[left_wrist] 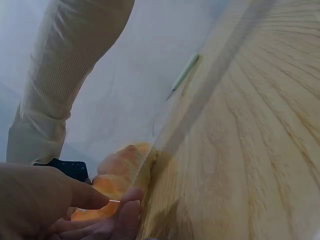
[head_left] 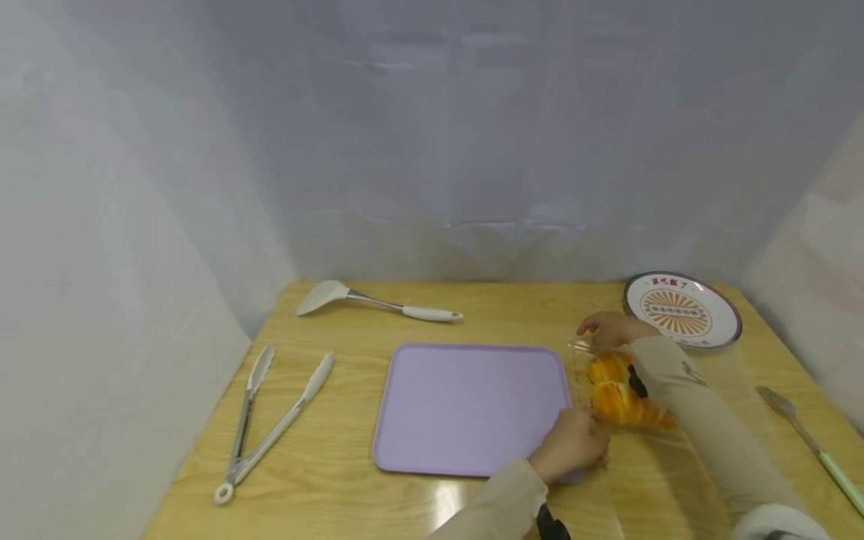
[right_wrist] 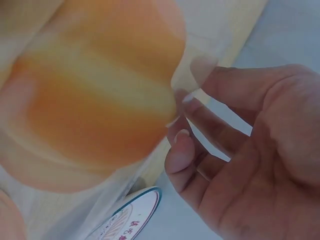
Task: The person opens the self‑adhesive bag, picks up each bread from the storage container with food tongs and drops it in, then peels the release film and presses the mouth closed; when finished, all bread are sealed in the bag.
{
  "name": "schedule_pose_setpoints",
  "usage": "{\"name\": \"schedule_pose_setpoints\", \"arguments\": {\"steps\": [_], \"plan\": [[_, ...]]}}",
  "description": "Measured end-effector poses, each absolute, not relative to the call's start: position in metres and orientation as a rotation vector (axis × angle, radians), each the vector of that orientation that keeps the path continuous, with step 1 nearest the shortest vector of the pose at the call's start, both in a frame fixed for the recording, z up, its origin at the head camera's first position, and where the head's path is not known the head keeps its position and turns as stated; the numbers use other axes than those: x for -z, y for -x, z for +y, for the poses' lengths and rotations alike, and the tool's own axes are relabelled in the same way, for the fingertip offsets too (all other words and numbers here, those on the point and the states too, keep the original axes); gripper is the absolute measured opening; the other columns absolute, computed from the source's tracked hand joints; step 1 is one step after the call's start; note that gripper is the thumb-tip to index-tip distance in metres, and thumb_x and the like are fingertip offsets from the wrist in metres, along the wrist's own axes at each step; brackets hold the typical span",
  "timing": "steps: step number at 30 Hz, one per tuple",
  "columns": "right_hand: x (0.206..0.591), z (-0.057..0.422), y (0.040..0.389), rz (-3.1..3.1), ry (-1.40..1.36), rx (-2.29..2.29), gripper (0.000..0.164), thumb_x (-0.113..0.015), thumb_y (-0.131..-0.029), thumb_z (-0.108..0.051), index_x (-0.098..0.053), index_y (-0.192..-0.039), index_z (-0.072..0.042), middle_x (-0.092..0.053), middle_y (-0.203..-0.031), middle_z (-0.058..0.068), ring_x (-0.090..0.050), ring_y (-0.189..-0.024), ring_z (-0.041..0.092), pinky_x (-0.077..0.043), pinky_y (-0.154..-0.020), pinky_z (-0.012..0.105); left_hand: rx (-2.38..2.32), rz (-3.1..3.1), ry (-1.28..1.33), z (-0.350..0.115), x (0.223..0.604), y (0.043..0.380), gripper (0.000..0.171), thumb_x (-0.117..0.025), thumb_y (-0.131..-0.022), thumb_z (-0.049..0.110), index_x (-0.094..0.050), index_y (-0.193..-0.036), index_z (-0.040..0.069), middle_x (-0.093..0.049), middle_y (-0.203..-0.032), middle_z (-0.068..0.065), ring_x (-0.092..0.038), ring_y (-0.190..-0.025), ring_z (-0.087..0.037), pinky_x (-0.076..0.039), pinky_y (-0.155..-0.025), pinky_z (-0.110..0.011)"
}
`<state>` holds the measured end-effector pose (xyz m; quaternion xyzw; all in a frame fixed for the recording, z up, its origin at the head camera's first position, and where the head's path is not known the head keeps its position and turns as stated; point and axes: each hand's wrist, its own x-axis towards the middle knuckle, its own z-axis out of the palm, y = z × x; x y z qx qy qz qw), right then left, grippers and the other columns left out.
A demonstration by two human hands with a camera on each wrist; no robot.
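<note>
A clear plastic bag lies to the right of the lilac tray. Two golden bread rolls show through it, a smaller one behind a croissant-like one. At the near side, my left hand pinches the bag's edge between thumb and finger, above the tray's front right corner. My right hand reaches to the far side. In the right wrist view its thumb and fingers pinch the film at the bag's rim, beside a roll. The right sleeve hides part of the bag.
A white plate with a sunburst print stands just behind the right hand. Far right lies a green-handled spatula-like utensil. Open tongs lie at left, a white turner or ladle behind the tray. Pale sheeting surrounds the table.
</note>
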<state>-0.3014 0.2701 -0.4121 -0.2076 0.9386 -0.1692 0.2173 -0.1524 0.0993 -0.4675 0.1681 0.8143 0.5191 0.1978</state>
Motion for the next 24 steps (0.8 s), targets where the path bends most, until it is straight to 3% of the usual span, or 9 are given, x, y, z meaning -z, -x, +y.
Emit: {"name": "schedule_pose_setpoints", "arguments": {"steps": [4, 6, 9, 13, 16, 18, 22, 24], "plan": [[0.412, 0.274, 0.306, 2.588, 0.562, 0.513, 0.018, -0.051, -0.085, -0.002, -0.063, -0.096, 0.006, -0.063, -0.089, 0.015, -0.052, -0.077, 0.019, -0.045, -0.069, 0.03, -1.533, 2.256, -0.322, 0.109, 0.471, 0.157, 0.019, -0.06, -0.089, 0.008, -0.067, -0.102, -0.003, -0.067, -0.057, -0.009, -0.063, -0.046, -0.012, -0.052, -0.061, -0.016], [0.414, 0.277, 0.307, 2.573, 0.557, 0.572, 0.015, -0.051, -0.084, -0.002, -0.063, -0.091, 0.006, -0.06, -0.084, 0.012, -0.048, -0.074, 0.015, -0.04, -0.066, 0.027, -1.565, 2.227, -0.244, 0.112, 0.472, 0.159, 0.012, -0.062, -0.087, 0.007, -0.068, -0.091, -0.002, -0.066, -0.055, -0.009, -0.066, -0.047, -0.015, -0.052, -0.06, -0.017], [0.415, 0.281, 0.308, 2.585, 0.565, 0.61, 0.015, -0.051, -0.087, -0.004, -0.062, -0.091, 0.005, -0.062, -0.085, 0.011, -0.05, -0.076, 0.015, -0.042, -0.069, 0.028, -1.624, 2.193, -0.174, 0.115, 0.475, 0.161, 0.013, -0.064, -0.087, 0.005, -0.067, -0.075, 0.002, -0.067, -0.055, -0.011, -0.068, -0.05, -0.02, -0.053, -0.052, -0.021], [0.41, 0.294, 0.299, 2.686, 0.564, 0.669, 0.018, -0.052, -0.096, -0.009, -0.062, -0.097, 0.006, -0.065, -0.093, 0.017, -0.057, -0.083, 0.021, -0.048, -0.076, 0.036, -1.723, 2.179, -0.159, 0.115, 0.476, 0.162, 0.011, -0.065, -0.087, 0.003, -0.067, -0.076, 0.003, -0.068, -0.057, -0.014, -0.068, -0.049, -0.022, -0.052, -0.046, -0.022], [0.398, 0.309, 0.282, 2.778, 0.5, 0.779, 0.024, -0.052, -0.1, -0.014, -0.061, -0.107, 0.007, -0.065, -0.103, 0.023, -0.061, -0.09, 0.025, -0.05, -0.077, 0.038, -1.731, 2.295, -0.246, 0.108, 0.473, 0.164, 0.009, -0.064, -0.087, 0.005, -0.067, -0.078, 0.003, -0.069, -0.06, -0.009, -0.062, -0.046, -0.01, -0.048, -0.045, -0.017], [0.39, 0.319, 0.269, 2.848, 0.432, 0.871, 0.028, -0.05, -0.102, -0.018, -0.06, -0.111, 0.007, -0.065, -0.104, 0.022, -0.061, -0.089, 0.019, -0.05, -0.075, 0.032, -1.718, 2.417, -0.339, 0.101, 0.467, 0.167, 0.009, -0.063, -0.086, 0.005, -0.067, -0.079, 0.004, -0.069, -0.065, -0.006, -0.057, -0.05, -0.001, -0.045, -0.048, -0.013], [0.376, 0.337, 0.238, 2.969, 0.279, 1.132, 0.03, -0.048, -0.103, -0.023, -0.058, -0.111, 0.005, -0.065, -0.089, -0.005, -0.056, -0.076, 0.0, -0.045, -0.064, 0.021, -1.667, 2.64, -0.521, 0.088, 0.444, 0.175, 0.009, -0.063, -0.085, 0.007, -0.069, -0.08, 0.005, -0.072, -0.077, -0.005, -0.06, -0.065, 0.002, -0.045, -0.057, -0.008], [0.373, 0.343, 0.222, 2.965, 0.217, 1.344, 0.021, -0.048, -0.103, -0.022, -0.058, -0.108, -0.004, -0.057, -0.084, -0.02, -0.052, -0.071, -0.005, -0.042, -0.06, 0.018, -1.679, 2.684, -0.581, 0.084, 0.43, 0.18, 0.009, -0.062, -0.087, 0.007, -0.069, -0.083, 0.004, -0.074, -0.082, -0.007, -0.065, -0.071, -0.001, -0.046, -0.061, -0.007]]}}
